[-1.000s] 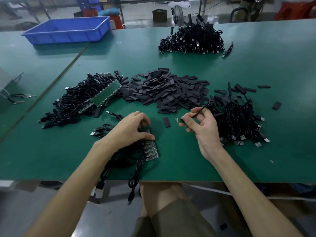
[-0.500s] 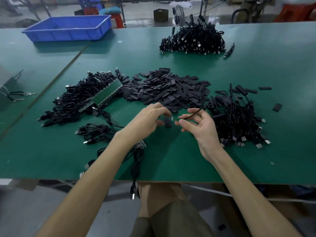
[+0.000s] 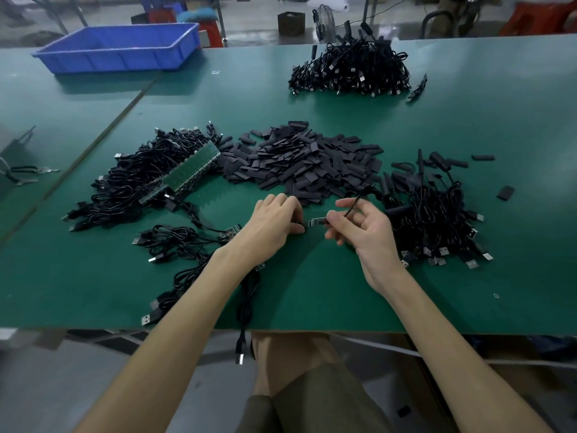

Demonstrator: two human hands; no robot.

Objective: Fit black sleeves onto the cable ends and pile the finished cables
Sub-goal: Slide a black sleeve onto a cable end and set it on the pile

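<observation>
My right hand (image 3: 363, 232) pinches a black cable just behind its small circuit-board end (image 3: 318, 222), which points left. My left hand (image 3: 274, 221) lies knuckles-up just left of that end, fingers curled down over a loose black sleeve on the mat; the sleeve is mostly hidden. A heap of flat black sleeves (image 3: 306, 160) lies right behind both hands. The held cable runs back into a pile of sleeved cables (image 3: 437, 214) at the right. Unsleeved cables with green board strips (image 3: 150, 179) lie at the left.
Loose cables (image 3: 175, 242) trail under my left forearm, one hanging over the table's front edge (image 3: 240, 348). A further cable pile (image 3: 352, 70) sits at the back, a blue bin (image 3: 121, 48) at the back left. Stray sleeves (image 3: 505, 192) lie at the right on the green mat (image 3: 312, 292).
My left hand left the board strip near the front edge and moved up and right to the loose sleeve beside the cable end. The right hand turned the cable end toward it.
</observation>
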